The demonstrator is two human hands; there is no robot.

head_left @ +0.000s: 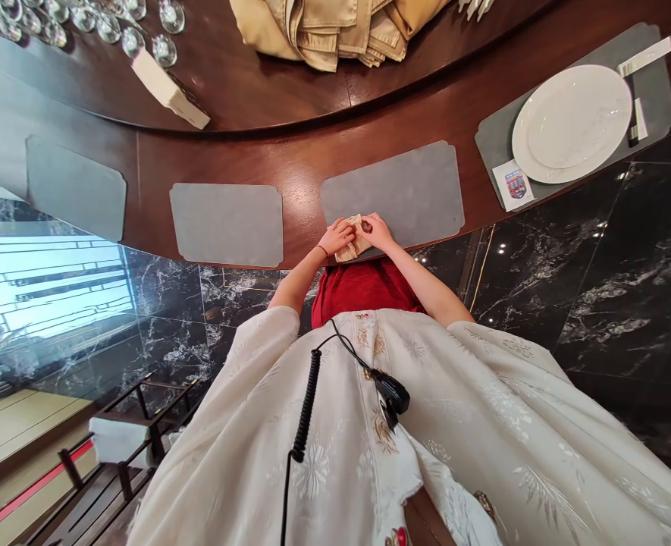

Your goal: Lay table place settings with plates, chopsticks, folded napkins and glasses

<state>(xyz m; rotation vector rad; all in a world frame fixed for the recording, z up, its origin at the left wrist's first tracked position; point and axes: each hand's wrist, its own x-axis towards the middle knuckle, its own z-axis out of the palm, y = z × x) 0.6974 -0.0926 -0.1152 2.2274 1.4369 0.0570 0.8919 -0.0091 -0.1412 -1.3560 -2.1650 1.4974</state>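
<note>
Well, what are the fingers doing?

Curled close together on a small folded beige napkin point(353, 243), from the left hand point(337, 236) and the right hand point(378, 233). They cover much of it, so the exact grip is hard to make out, and a dark round spot point(366, 226) can't be identified.

Which way does it point?

Its long axis slants away to the right, across the near edge of a grey placemat point(395, 193) on the dark wooden table point(301, 163)

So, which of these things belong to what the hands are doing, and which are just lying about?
In use: the left hand and right hand, both on a folded tan napkin, at the edge of a gray placemat.

Lying about: stacked tan napkins, drinking glasses, a white plate, a crest card, a coiled-cord radio microphone.
</note>
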